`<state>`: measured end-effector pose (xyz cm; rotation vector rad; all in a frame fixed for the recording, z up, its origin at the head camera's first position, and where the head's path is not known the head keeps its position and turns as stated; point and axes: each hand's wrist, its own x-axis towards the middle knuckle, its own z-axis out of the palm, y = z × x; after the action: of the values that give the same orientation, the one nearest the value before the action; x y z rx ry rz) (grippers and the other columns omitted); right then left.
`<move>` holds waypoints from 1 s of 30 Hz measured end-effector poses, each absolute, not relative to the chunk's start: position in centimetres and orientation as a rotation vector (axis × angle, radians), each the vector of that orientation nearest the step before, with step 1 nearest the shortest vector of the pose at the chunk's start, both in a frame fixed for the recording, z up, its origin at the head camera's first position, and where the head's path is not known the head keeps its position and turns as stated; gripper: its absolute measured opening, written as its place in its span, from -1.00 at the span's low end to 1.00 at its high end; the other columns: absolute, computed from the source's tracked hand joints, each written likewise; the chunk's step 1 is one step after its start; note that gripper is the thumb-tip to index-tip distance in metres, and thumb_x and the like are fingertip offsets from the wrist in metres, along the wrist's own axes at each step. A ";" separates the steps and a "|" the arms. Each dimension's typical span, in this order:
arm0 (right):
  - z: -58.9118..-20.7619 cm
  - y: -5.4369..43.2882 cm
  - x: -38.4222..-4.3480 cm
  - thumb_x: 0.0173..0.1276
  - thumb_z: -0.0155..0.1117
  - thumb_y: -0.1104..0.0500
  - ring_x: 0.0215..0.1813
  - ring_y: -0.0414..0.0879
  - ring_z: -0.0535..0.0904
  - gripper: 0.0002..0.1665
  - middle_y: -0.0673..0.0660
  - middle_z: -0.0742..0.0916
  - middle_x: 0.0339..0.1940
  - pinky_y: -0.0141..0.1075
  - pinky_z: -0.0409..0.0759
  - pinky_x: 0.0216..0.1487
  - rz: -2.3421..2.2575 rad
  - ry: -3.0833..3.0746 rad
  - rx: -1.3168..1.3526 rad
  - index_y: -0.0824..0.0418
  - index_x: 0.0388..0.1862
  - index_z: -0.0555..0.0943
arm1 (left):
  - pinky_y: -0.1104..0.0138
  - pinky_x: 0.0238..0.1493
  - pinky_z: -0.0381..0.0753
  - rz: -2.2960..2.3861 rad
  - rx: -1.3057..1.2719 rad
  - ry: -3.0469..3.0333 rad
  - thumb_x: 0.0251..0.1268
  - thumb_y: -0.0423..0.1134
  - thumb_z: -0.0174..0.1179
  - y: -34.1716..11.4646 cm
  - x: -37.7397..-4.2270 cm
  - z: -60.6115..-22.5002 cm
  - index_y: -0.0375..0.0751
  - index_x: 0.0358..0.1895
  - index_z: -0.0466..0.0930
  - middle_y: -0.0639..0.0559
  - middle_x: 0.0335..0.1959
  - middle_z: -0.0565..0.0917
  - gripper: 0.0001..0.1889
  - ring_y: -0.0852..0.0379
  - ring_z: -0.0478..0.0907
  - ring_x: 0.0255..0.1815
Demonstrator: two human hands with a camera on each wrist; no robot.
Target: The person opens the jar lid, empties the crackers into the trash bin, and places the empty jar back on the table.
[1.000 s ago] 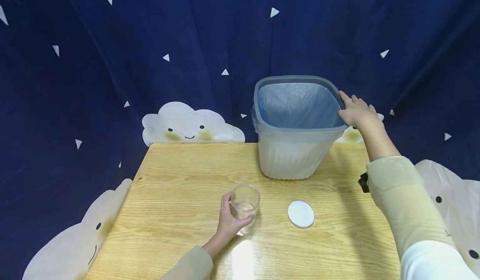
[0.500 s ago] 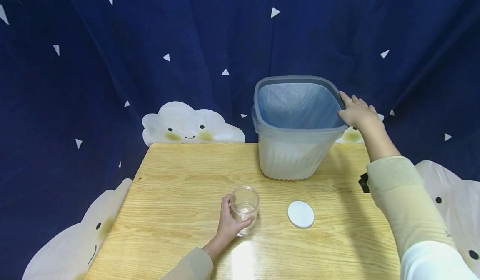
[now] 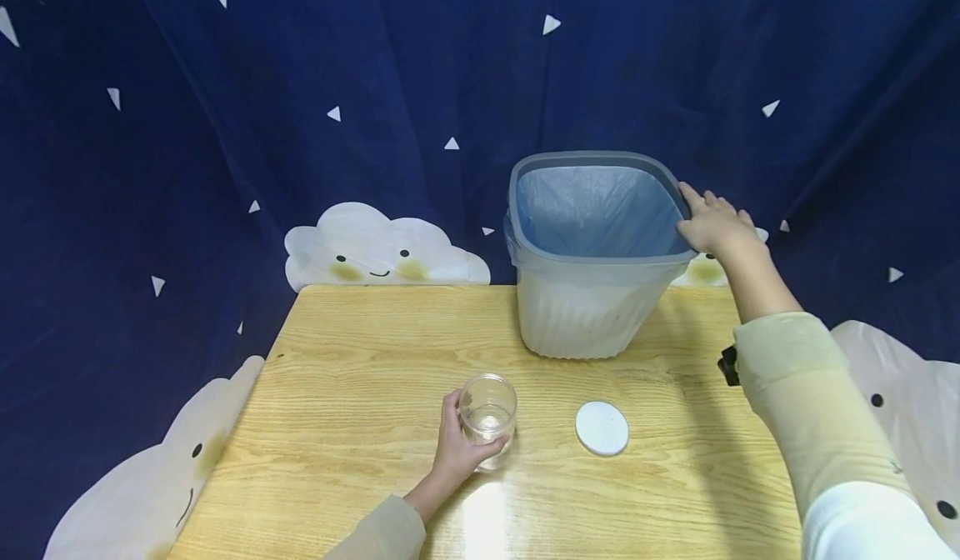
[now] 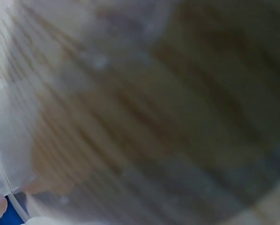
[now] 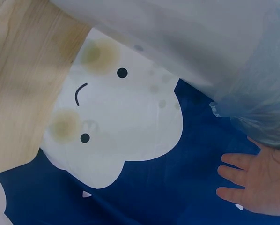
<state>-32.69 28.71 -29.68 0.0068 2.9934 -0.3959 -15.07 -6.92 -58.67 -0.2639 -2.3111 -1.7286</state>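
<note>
My left hand (image 3: 457, 447) curls its fingers and thumb round a clear cup (image 3: 489, 406) low on the front part of the table. The cup's open top faces up toward the head camera, and its see-through wall fills most of the left wrist view, blurred. At the back right, my right hand (image 3: 714, 222) rests at the right side of the grey rim of a trash bin (image 3: 573, 314). Its fingers (image 5: 233, 176) are straight and spread, as the right wrist view shows. A bluish plastic bag (image 3: 600, 210) lines the bin, folded over under the rim.
A flat white disc (image 3: 602, 428) lies on the wooden table (image 3: 360, 352), right of the cup. The bin stands close to the table's back edge. Behind hangs a dark blue curtain (image 3: 420, 60) with white triangles and clouds.
The cup's top has shifted very slightly left and toward the person, with the left hand still round it. The right hand, bin and disc have stayed in place.
</note>
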 end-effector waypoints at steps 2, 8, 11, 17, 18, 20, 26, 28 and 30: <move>-29.6 28.7 -32.7 0.41 -0.29 0.06 0.38 0.41 -0.27 -0.24 0.51 -0.12 0.39 0.29 -0.34 0.27 -0.397 2.995 0.005 0.17 0.45 -0.33 | -0.07 0.16 0.32 -1.737 -0.257 -2.319 -0.35 -0.18 0.53 -7.0 -15.1 -58.7 -0.32 0.19 0.12 -0.26 0.10 0.30 -0.04 -0.19 0.31 0.17; -29.6 28.6 -32.8 0.42 -0.30 0.05 0.38 0.40 -0.27 -0.24 0.51 -0.12 0.39 0.28 -0.35 0.28 -0.391 2.996 -0.001 0.17 0.45 -0.34 | -0.12 0.18 0.27 -1.789 -0.252 -2.330 -0.33 -0.27 0.52 -7.0 -14.6 -56.8 -0.35 0.18 0.12 -0.34 0.11 0.29 -0.07 -0.26 0.30 0.18; -29.5 28.5 -32.8 0.41 -0.30 0.05 0.38 0.40 -0.27 -0.23 0.51 -0.11 0.39 0.28 -0.34 0.28 -0.388 2.994 -0.001 0.18 0.45 -0.34 | -0.14 0.18 0.26 -1.795 -0.260 -2.352 -0.31 -0.32 0.50 -7.0 -14.1 -55.1 -0.40 0.17 0.11 -0.40 0.11 0.28 -0.09 -0.30 0.28 0.17; -29.5 28.5 -32.8 0.42 -0.30 0.05 0.38 0.40 -0.28 -0.23 0.51 -0.13 0.38 0.28 -0.35 0.28 -0.392 2.988 -0.006 0.18 0.45 -0.34 | -0.14 0.20 0.22 -1.829 -0.262 -2.393 -0.30 -0.29 0.51 -7.3 -14.4 -55.4 -0.31 0.21 0.08 -0.37 0.16 0.25 -0.06 -0.30 0.23 0.22; -29.5 28.5 -32.7 0.42 -0.29 0.04 0.38 0.40 -0.28 -0.23 0.51 -0.13 0.38 0.28 -0.35 0.28 -0.394 2.990 -0.005 0.18 0.45 -0.34 | -0.14 0.21 0.21 -1.836 -0.254 -2.404 -0.31 -0.27 0.52 -7.4 -14.5 -55.8 -0.29 0.22 0.08 -0.35 0.17 0.25 -0.04 -0.29 0.23 0.23; -29.5 28.5 -32.7 0.43 -0.28 0.03 0.38 0.40 -0.29 -0.23 0.51 -0.14 0.38 0.28 -0.35 0.28 -0.398 2.994 -0.002 0.18 0.45 -0.33 | -0.13 0.22 0.20 -1.840 -0.242 -2.426 -0.33 -0.23 0.53 -7.6 -14.8 -56.4 -0.28 0.24 0.07 -0.31 0.18 0.25 -0.01 -0.27 0.23 0.23; -29.7 28.6 -32.5 0.44 -0.28 -0.01 0.39 0.39 -0.28 -0.23 0.50 -0.14 0.39 0.28 -0.35 0.28 -0.427 3.021 0.004 0.18 0.46 -0.32 | -0.05 0.21 0.27 -1.780 -0.226 -2.528 -0.38 -0.01 0.53 -8.1 -15.2 -57.0 -0.18 0.26 0.06 -0.18 0.20 0.25 0.06 -0.19 0.23 0.24; -29.8 28.7 -32.5 0.45 -0.29 -0.04 0.39 0.39 -0.26 -0.23 0.50 -0.12 0.39 0.28 -0.33 0.28 -0.432 3.033 0.008 0.19 0.46 -0.31 | -0.04 0.18 0.31 -1.744 -0.233 -2.562 -0.40 0.04 0.52 -8.3 -15.1 -56.7 -0.15 0.26 0.05 -0.17 0.19 0.26 0.07 -0.18 0.25 0.22; -29.8 28.8 -32.4 0.45 -0.29 -0.05 0.39 0.40 -0.23 -0.23 0.51 -0.09 0.39 0.29 -0.30 0.28 -0.417 3.055 0.008 0.21 0.46 -0.29 | -0.04 0.14 0.35 -1.707 -0.245 -2.597 -0.41 0.06 0.52 -8.4 -15.0 -56.4 -0.15 0.27 0.04 -0.18 0.18 0.27 0.09 -0.19 0.27 0.19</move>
<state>-32.37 28.78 -29.85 0.0083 3.0554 -0.4171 -15.05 -8.43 -56.39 -0.2452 -2.5967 -1.7066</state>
